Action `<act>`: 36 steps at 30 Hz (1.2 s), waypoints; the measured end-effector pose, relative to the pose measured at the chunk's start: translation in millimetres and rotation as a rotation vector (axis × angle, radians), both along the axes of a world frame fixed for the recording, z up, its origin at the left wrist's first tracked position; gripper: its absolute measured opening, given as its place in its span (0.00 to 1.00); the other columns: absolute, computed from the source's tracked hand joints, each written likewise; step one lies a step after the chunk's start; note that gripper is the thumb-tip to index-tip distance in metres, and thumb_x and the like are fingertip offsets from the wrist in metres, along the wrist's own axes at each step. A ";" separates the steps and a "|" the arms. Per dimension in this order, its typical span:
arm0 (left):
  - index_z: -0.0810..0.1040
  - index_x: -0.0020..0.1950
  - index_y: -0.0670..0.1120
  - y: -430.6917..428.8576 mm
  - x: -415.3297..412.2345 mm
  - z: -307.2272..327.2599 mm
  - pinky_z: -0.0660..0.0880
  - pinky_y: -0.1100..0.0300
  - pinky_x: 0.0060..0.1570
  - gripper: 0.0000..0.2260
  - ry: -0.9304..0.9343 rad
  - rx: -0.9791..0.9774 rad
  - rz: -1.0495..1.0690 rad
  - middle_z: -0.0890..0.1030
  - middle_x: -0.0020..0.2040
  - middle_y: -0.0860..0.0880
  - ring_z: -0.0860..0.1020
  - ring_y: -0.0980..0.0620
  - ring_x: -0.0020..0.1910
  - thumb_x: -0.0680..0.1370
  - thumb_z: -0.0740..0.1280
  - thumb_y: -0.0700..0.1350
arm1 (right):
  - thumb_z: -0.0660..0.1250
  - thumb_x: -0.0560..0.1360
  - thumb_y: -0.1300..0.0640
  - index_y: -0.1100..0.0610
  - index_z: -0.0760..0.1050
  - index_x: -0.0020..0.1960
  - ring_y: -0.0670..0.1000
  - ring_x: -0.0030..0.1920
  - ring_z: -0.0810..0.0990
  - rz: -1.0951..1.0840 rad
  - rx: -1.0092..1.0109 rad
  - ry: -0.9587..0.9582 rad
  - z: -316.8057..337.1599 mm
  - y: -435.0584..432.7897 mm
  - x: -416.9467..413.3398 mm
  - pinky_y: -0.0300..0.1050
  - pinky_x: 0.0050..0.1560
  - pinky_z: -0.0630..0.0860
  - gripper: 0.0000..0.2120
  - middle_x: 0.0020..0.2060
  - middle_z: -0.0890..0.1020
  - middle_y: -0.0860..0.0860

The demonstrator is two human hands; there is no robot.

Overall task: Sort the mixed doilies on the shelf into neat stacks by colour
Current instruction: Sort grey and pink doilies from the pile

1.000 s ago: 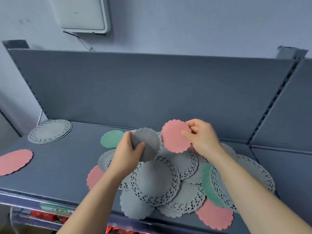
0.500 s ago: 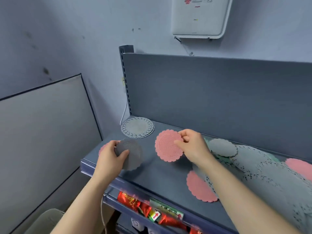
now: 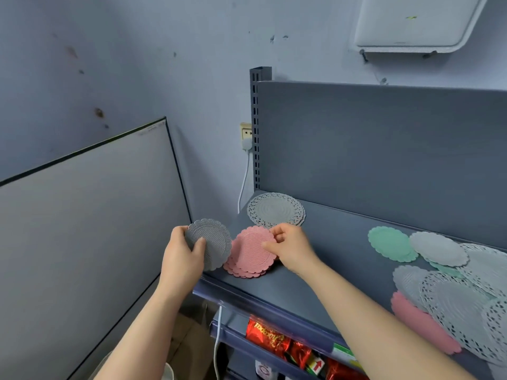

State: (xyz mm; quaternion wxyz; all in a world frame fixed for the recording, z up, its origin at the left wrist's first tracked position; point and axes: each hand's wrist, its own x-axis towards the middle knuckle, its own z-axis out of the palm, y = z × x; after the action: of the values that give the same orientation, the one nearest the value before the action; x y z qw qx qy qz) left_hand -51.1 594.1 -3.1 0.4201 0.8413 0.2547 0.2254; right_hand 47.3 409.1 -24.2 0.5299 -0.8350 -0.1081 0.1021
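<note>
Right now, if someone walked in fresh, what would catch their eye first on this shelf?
The two hands at the left end of the shelf: the left hand grips a grey doily, the right hand pinches a pink doily over a pink stack. A lace doily lies behind them, and a mixed heap sprawls to the right.

Scuffed bluish wall with a white box, a plugged socket and a grey board.

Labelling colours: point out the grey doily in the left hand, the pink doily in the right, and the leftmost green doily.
grey doily (image 3: 215, 242): head view, its centre.
pink doily (image 3: 251, 251): head view, its centre.
green doily (image 3: 391, 244): head view, its centre.
</note>
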 end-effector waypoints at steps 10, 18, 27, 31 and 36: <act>0.72 0.57 0.47 -12.0 21.2 3.7 0.71 0.59 0.44 0.11 -0.031 -0.098 -0.117 0.78 0.50 0.52 0.76 0.51 0.49 0.76 0.66 0.45 | 0.71 0.72 0.53 0.55 0.78 0.58 0.46 0.41 0.75 0.055 -0.213 -0.130 10.9 -4.0 10.5 0.38 0.44 0.72 0.16 0.44 0.76 0.47; 0.74 0.44 0.46 -67.2 67.5 -5.9 0.69 0.65 0.37 0.08 0.055 0.047 -0.405 0.75 0.36 0.54 0.73 0.51 0.38 0.75 0.68 0.50 | 0.70 0.74 0.59 0.56 0.77 0.51 0.45 0.32 0.75 -0.063 0.017 -0.002 23.3 -59.3 15.8 0.34 0.37 0.73 0.06 0.38 0.81 0.53; 0.77 0.51 0.53 -86.7 75.9 -29.8 0.68 0.58 0.46 0.13 0.177 0.498 -0.491 0.77 0.45 0.55 0.74 0.49 0.48 0.72 0.68 0.60 | 0.66 0.74 0.56 0.52 0.76 0.48 0.44 0.32 0.73 -0.140 -0.339 -0.098 -7.3 -91.4 5.3 0.39 0.35 0.70 0.03 0.31 0.76 0.43; 0.78 0.54 0.55 -86.6 78.3 -33.4 0.69 0.56 0.48 0.15 0.182 0.556 -0.481 0.78 0.51 0.52 0.74 0.47 0.50 0.72 0.68 0.60 | 0.67 0.74 0.54 0.54 0.76 0.55 0.50 0.43 0.76 -0.136 -0.458 -0.156 -6.4 -88.1 -3.1 0.45 0.50 0.75 0.11 0.48 0.76 0.48; 0.81 0.54 0.50 -105.8 79.9 -28.6 0.72 0.53 0.49 0.13 0.068 0.673 -0.497 0.81 0.51 0.48 0.76 0.42 0.49 0.73 0.67 0.54 | 0.63 0.78 0.50 0.53 0.73 0.65 0.50 0.58 0.75 -0.156 -0.549 -0.218 9.4 -119.2 -23.6 0.46 0.58 0.73 0.17 0.61 0.75 0.47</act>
State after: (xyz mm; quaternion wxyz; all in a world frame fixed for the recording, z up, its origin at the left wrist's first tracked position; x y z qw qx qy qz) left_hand 28.8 488.3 -31.7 0.1547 0.9744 -0.0304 0.1601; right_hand 23.7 289.9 -14.8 0.2760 -0.9587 -0.0684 -0.0035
